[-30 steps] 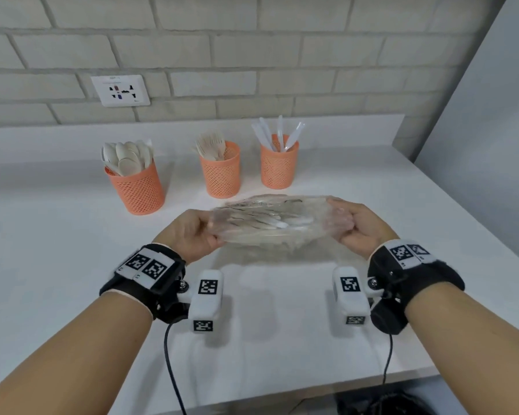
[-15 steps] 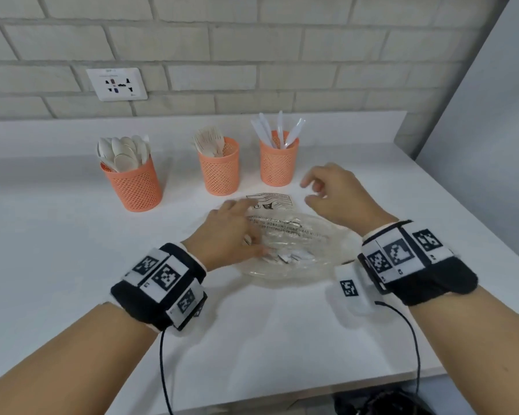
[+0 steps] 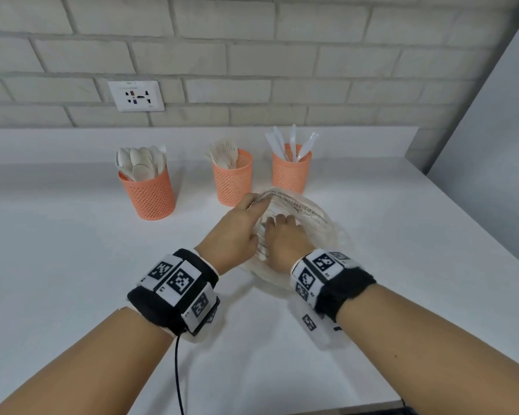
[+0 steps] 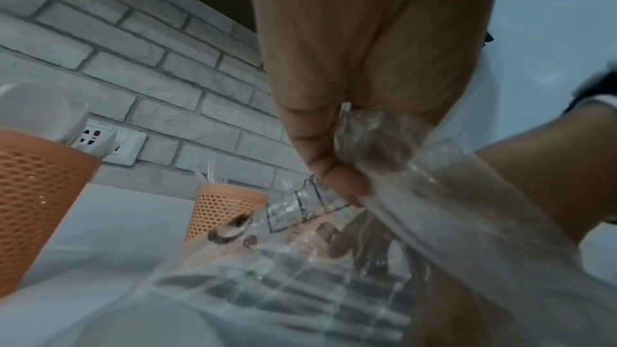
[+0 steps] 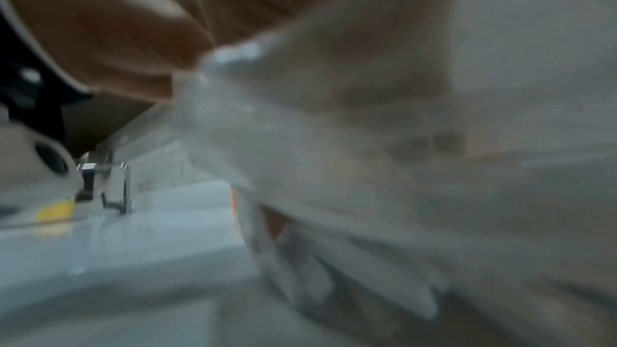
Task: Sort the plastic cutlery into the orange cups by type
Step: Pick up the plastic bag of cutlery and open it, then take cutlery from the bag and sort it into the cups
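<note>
Three orange mesh cups stand at the back of the white counter: spoons cup (image 3: 147, 191), forks cup (image 3: 233, 178), knives cup (image 3: 291, 169). A clear plastic bag (image 3: 318, 226) of cutlery lies in front of the knives cup. My left hand (image 3: 253, 203) pinches the bag's rim and holds it up between thumb and fingers (image 4: 337, 168). My right hand (image 3: 277, 220) is inside the bag mouth, and its fingers (image 4: 347, 242) show through the plastic, reaching down toward the clear cutlery (image 4: 300, 297). The right wrist view is blurred, filled by the bag (image 5: 400, 141).
A brick wall with a socket (image 3: 136, 95) runs behind the cups. A grey wall (image 3: 492, 139) closes off the counter's right side. The counter's front edge (image 3: 282, 410) is near my forearms. A tap (image 5: 113, 186) shows far left in the right wrist view.
Both hands held the bag in the air, then set it on the counter. The left hand now lifts its rim, and the right hand has gone from above the bag into its mouth.
</note>
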A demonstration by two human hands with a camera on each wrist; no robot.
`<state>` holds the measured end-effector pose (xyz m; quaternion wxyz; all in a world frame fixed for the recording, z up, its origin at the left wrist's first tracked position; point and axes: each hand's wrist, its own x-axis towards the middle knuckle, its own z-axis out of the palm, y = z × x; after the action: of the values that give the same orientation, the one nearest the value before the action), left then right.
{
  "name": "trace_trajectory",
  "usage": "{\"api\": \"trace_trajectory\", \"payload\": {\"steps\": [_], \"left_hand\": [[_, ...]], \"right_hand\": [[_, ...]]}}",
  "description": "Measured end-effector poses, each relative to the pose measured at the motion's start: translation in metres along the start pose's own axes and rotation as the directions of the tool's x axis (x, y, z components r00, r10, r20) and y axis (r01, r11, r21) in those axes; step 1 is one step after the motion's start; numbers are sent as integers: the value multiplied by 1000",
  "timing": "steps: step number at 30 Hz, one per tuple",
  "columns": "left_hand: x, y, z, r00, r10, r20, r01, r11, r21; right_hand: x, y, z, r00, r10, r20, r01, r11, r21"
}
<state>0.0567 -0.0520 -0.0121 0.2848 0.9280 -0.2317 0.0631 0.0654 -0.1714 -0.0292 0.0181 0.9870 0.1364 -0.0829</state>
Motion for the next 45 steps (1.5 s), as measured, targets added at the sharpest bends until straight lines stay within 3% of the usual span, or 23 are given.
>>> {"api": "trace_trajectory", "payload": {"steps": [7,18,22,25,31,38,40,42,44,45], "left_hand": [[-8,-16,-11,999,-35,-12,34,997,-62],[-1,-6,-12,999,-13,32,16,993,-118],[3,-1,-9,993,-16,114,26,996,-81],[6,-2,-8,982,-55,180,60,998,-24],[18,-12,-11,960,-194,204,199,980,-3],[28,-33,-19,852,-354,386,375,927,23],[28,-37,-17,871,-351,342,358,933,46],[29,-38,-11,915,-315,253,335,941,-40],[31,-41,-5,944,-304,127,327,909,-257],[33,-42,-3,937,-342,68,340,851,-401]], "right_hand": [[4,-1,0,999,39,15,-40,996,83],[-1,-4,-24,999,-15,39,22,982,-188],[-10,2,-39,994,-104,41,111,953,-282],[-17,6,-48,991,-130,19,128,929,-348],[-31,11,-54,986,-157,51,164,909,-383],[-41,56,-61,991,-91,95,110,968,-226],[-41,78,-60,983,-77,169,90,994,-69],[-42,99,-59,970,-103,221,73,987,140],[-45,114,-57,963,-154,223,61,924,377],[-46,119,-57,962,-177,210,59,880,471]]}}
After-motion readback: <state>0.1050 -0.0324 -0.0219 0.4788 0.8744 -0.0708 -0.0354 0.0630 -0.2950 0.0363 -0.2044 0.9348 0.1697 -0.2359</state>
